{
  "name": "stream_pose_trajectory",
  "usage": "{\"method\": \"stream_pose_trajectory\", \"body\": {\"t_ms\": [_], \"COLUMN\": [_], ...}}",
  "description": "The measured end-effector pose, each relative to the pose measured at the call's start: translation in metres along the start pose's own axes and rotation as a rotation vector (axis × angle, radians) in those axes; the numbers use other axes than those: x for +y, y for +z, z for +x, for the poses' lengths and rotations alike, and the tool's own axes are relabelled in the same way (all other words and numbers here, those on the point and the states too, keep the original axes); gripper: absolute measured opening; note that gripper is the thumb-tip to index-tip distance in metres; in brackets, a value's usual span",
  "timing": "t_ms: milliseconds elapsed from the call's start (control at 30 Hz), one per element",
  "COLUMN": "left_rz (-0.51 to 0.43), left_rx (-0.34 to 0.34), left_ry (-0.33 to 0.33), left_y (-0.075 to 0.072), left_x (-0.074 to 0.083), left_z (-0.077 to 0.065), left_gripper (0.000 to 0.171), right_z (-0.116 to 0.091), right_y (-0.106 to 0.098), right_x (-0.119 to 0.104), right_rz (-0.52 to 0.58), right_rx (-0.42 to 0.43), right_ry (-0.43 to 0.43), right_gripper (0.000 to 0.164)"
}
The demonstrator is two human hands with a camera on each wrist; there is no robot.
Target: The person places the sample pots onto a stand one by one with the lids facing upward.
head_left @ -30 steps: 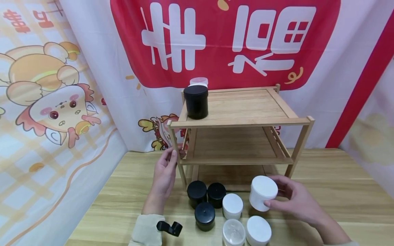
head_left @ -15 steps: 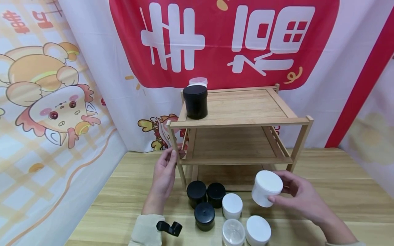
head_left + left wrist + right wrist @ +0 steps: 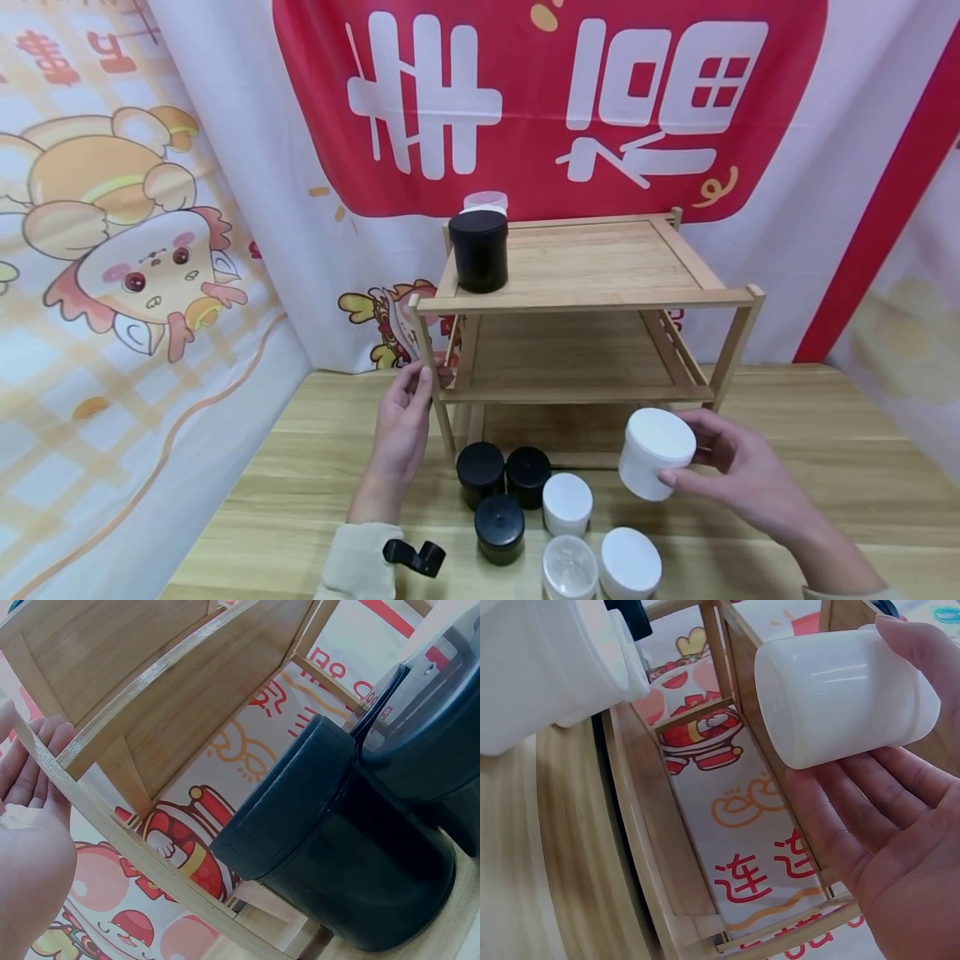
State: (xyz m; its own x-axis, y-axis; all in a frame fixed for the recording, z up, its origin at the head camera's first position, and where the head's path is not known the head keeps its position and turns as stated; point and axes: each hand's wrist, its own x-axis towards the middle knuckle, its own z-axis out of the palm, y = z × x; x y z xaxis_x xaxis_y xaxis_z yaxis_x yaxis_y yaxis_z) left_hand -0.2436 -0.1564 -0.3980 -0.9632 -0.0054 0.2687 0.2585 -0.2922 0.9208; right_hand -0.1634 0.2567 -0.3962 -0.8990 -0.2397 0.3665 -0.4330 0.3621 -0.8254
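Note:
My right hand [image 3: 742, 475] holds a white lidded jar [image 3: 651, 458] raised in front of the shelf's right side, thumb and fingers around it. The right wrist view shows this jar [image 3: 840, 697] lying across the fingers, thumb over its end. My left hand [image 3: 401, 429] grips the left front post of the three-tier wooden shelf [image 3: 577, 297]; in the left wrist view its fingers [image 3: 34, 769] reach behind the post. Near it on the table stand black jars [image 3: 480, 468]. White jars [image 3: 567, 502] and a clear-lidded jar [image 3: 570, 567] stand to their right.
A black jar [image 3: 478, 254] stands at the left front of the top tier, with a clear and white container [image 3: 486, 200] behind it. Printed cloth [image 3: 420, 275] hangs behind the shelf and along the left. The wooden table [image 3: 300, 483] extends on both sides.
My right hand has moved the white jar slightly right and upward, toward the shelf. My left hand has stayed on the post.

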Motion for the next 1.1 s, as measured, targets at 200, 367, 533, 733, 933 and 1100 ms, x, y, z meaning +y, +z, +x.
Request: {"method": "stream_pose_trajectory", "body": {"t_ms": [200,367,533,733,933,1100], "left_rz": [0.000,-0.003,-0.003,0.004,-0.005,-0.007], "left_rx": [0.005,0.011,0.015,0.004,0.000,0.006], "left_ry": [0.001,-0.007,-0.007,0.002,-0.001,-0.001], "left_y": [0.001,0.002,0.001,0.000,0.000,0.001], "left_x": [-0.001,-0.001,-0.002,-0.003,-0.002,-0.001], "left_z": [0.001,0.001,0.001,0.001,0.000,-0.001], "left_gripper": [0.025,0.029,0.036,0.038,0.025,0.024], "right_z": [0.006,0.012,0.020,0.025,0.027,0.030], "right_y": [-0.009,-0.016,-0.025,-0.034,-0.042,-0.046], "right_x": [-0.010,-0.026,-0.039,-0.051,-0.059,-0.066], "right_rz": [0.000,0.037,0.055,-0.017,-0.041,-0.031], "right_rx": [-0.032,-0.109,-0.179,-0.209,-0.223,-0.220], "right_ry": [0.025,0.034,0.064,0.125,0.155,0.124], "right_gripper": [0.055,0.054,0.056,0.059,0.060,0.057]}}
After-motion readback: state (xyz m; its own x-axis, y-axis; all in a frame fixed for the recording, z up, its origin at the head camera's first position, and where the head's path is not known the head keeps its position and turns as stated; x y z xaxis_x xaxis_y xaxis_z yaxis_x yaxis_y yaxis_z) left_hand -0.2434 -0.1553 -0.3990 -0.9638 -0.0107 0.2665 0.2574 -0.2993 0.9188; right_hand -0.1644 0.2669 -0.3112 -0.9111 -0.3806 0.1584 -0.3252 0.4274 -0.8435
